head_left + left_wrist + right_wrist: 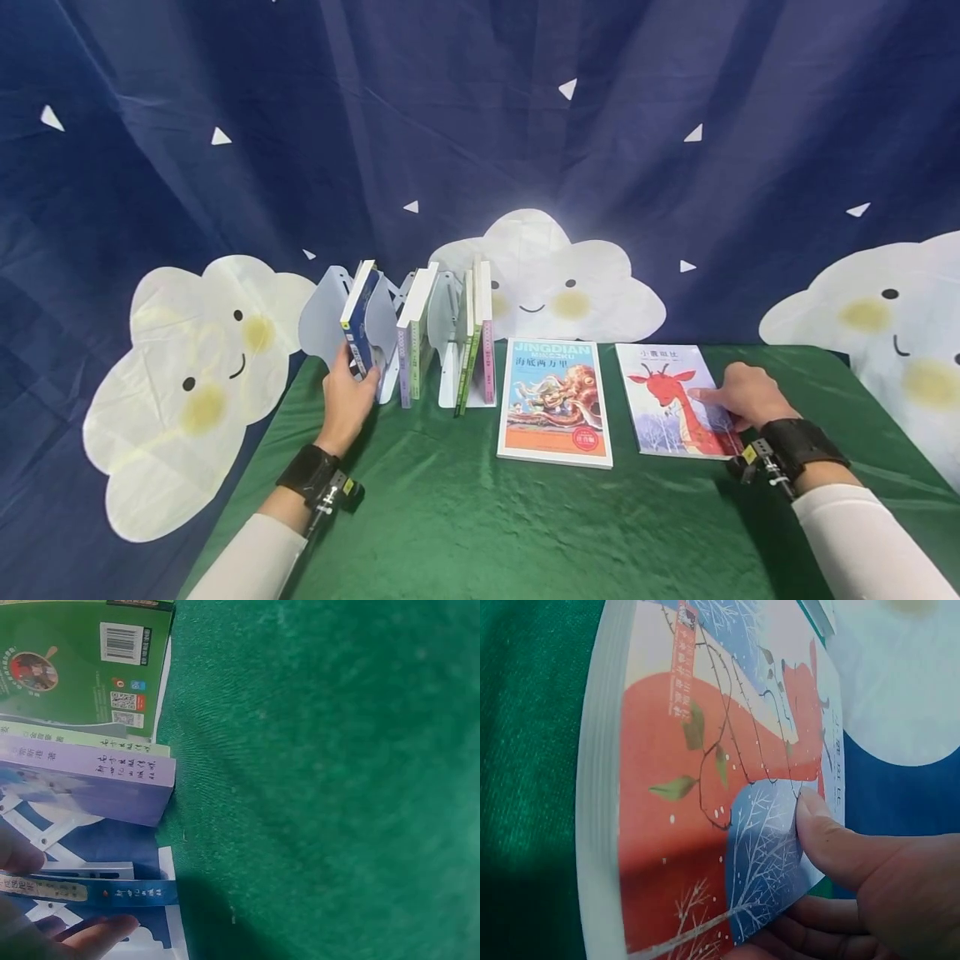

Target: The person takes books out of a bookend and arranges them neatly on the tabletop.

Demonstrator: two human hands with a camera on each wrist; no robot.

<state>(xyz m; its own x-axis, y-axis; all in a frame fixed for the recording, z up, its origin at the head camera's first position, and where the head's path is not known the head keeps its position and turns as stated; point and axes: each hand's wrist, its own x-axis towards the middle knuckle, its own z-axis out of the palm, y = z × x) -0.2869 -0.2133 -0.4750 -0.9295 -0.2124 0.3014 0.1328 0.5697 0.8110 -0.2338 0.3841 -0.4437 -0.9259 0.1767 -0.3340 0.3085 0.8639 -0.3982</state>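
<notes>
My left hand [349, 397] holds a thin dark blue book [362, 312] by its spine, thumb on one side and fingers on the other. That book stands upright, a little tilted, in the leftmost slot of a pale bookend rack [324, 317]. In the left wrist view the blue spine [127, 893] shows between thumb and fingers. At the right, my right hand [753, 395] pinches the right edge of a book with a red deer cover [660, 417]. Its thumb lies on the cover and its fingers are under the edge, as the right wrist view shows.
A book with an octopus cover [555, 404] lies flat left of the deer book. Purple and green books [411, 350] and further upright books [480, 342] stand in the rack's other slots. A green cloth [480, 517] covers the table; a dark blue curtain [480, 133] hangs behind.
</notes>
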